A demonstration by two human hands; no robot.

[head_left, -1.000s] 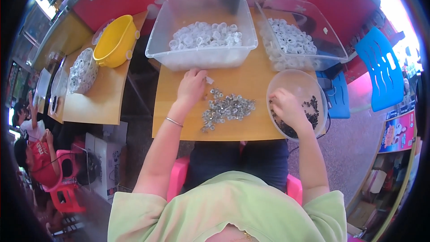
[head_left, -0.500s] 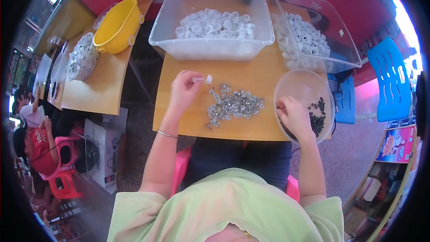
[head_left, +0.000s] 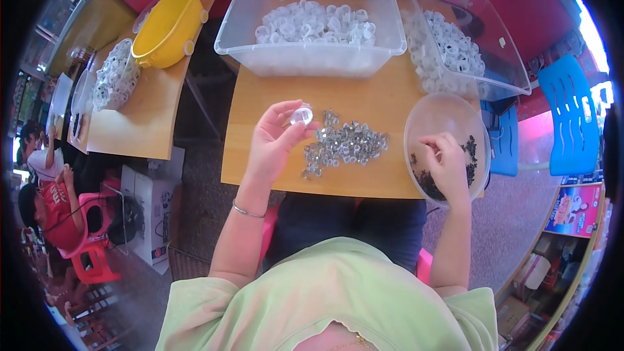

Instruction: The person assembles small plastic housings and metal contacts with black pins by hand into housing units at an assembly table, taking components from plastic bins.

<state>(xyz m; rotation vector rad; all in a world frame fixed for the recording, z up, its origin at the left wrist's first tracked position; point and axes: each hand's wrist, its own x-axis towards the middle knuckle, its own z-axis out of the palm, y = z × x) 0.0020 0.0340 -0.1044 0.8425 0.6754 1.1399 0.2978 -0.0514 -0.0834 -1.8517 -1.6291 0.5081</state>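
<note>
1. White round piece: up in the air over the worktop, nearer its left edge, pinched between thumb and fingers of the left hand.
2. Right hand: well apart from the left, fingers curled together inside the round clear tub, above black bits. Couldn't tell if it gripped one.
3. Pile of small shiny pieces: loose between the hands, toward the worktop's near edge.
4. Tub sat at the near right corner, seemingly jutting past the near edge. Risk, I judged: a wrist pressing its rim could tip it and spill the bits.
5. Other risks: a loose pinch could drop the white piece into the pile; a sleeve-low forearm sweep could scatter pieces off the near edge.
6. Large translucent bin stood along the far edge; second clear bin, far right corner.
</note>
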